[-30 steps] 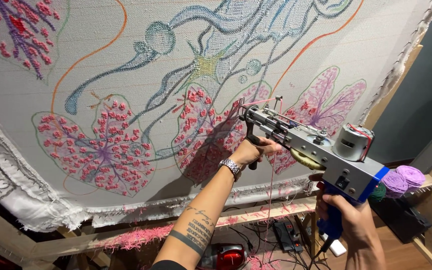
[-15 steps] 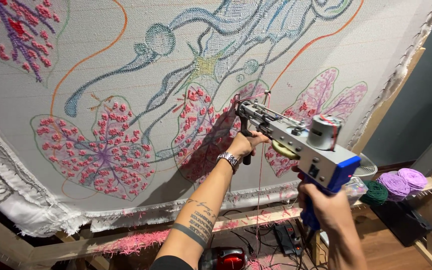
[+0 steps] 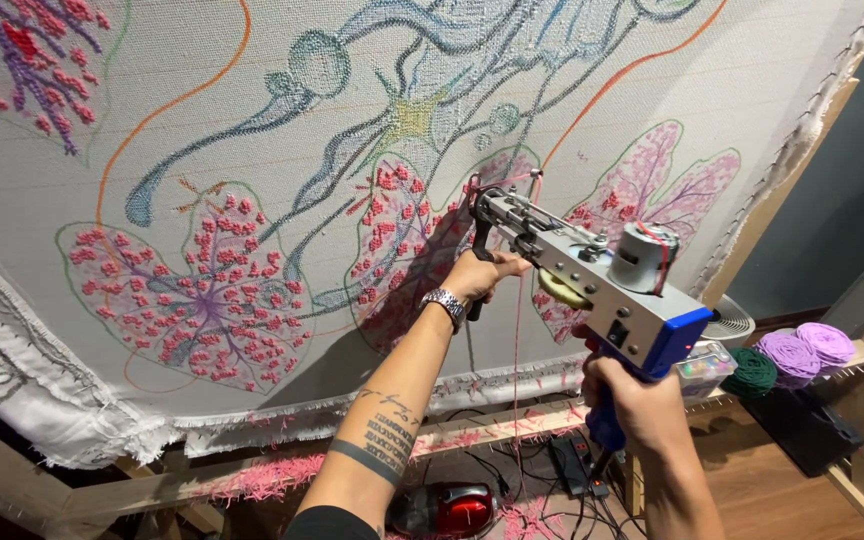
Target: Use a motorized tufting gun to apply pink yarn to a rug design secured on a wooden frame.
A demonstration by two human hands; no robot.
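Head view shows a grey and blue tufting gun (image 3: 592,290) held up with its needle end against the stretched backing cloth (image 3: 252,130), at the edge of a pink flower motif (image 3: 407,250). Left hand (image 3: 482,275), wristwatch (image 3: 444,305) on the wrist, is closed around the gun's front handle just below the needle; right hand (image 3: 642,405) is wrapped firmly around the blue rear grip under the motor. Pink yarn (image 3: 518,330) hangs from the gun, while purple and green yarn cones (image 3: 792,355) sit on the wooden frame ledge (image 3: 862,360) at right, well apart from both hands.
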